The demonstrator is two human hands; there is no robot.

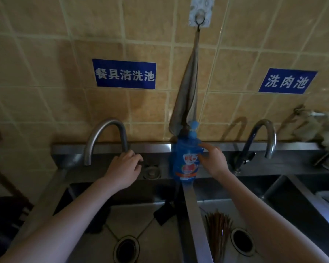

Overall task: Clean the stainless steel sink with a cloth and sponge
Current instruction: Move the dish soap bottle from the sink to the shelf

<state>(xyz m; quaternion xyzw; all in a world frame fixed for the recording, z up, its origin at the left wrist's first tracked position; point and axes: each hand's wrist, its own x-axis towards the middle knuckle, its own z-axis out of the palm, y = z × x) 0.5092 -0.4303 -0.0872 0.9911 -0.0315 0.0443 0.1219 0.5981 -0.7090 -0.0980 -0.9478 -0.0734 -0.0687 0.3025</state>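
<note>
Barely begun — the left hand (124,168) curls by the left tap (106,137), grip unclear; the right hand (213,161) rests half-open against the detergent bottle (184,160). The cloth (186,95) hangs above it, the sink (141,221) below unwiped — no sponge visible.

A blue soap bottle (185,160) stands on the far ledge between two curved faucets (106,137). Two blue signs (124,74) hang on the tiled wall (46,54). Chopsticks (218,232) lie near right.
</note>
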